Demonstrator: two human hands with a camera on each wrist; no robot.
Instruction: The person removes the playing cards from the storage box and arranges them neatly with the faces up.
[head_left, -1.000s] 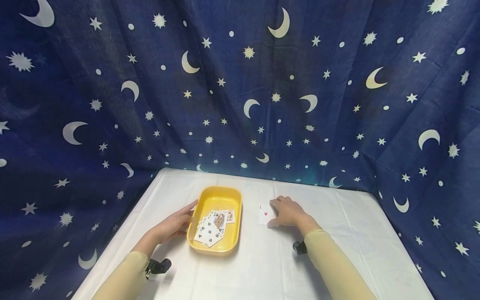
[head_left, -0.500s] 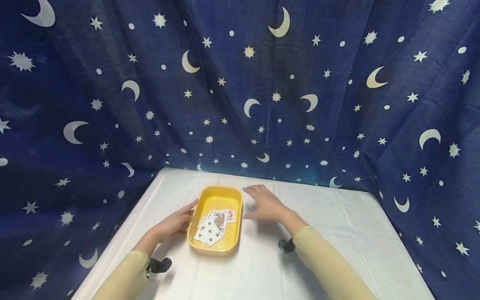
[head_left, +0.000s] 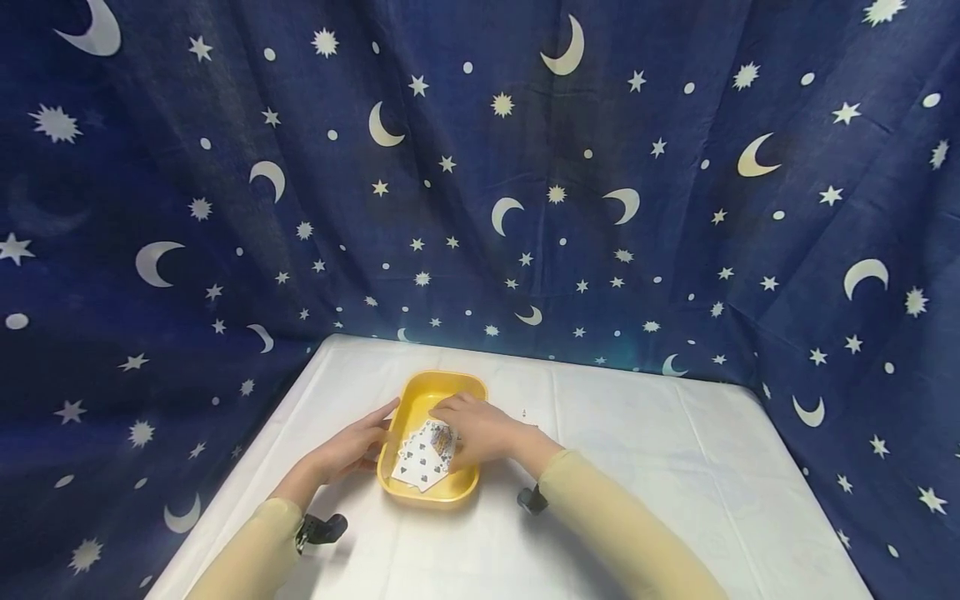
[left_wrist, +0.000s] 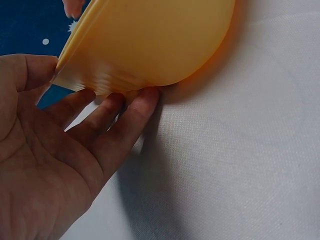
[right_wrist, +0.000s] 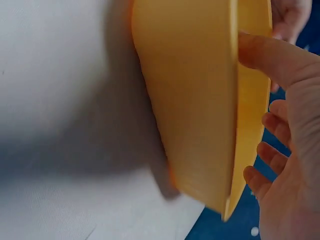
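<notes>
A yellow plastic tray [head_left: 442, 372] with several face-up playing cards [head_left: 420, 460] in it stands on the table. The top ones show black pips and a court figure. My left hand [head_left: 347, 450] touches the tray's left side; in the left wrist view its fingertips [left_wrist: 147, 95] meet the rim and outer wall. From the right, my right hand [head_left: 483, 429] reaches over the rim into the tray, above the cards, with fingers spread and relaxed. In the right wrist view its thumb [right_wrist: 257, 50] crosses the near rim. An ace card [head_left: 528, 418] lies on the table, partly behind the right wrist.
A white cloth covers the table [head_left: 637, 483], whose far edge meets a dark blue curtain [head_left: 465, 208] with moons and stars. Small black wrist cameras hang below the left wrist [head_left: 324, 529] and right wrist [head_left: 532, 500].
My right hand has moved left from the ace card on the table, across the tray's rim and over the cards inside. The left hand stays at the tray's side.
</notes>
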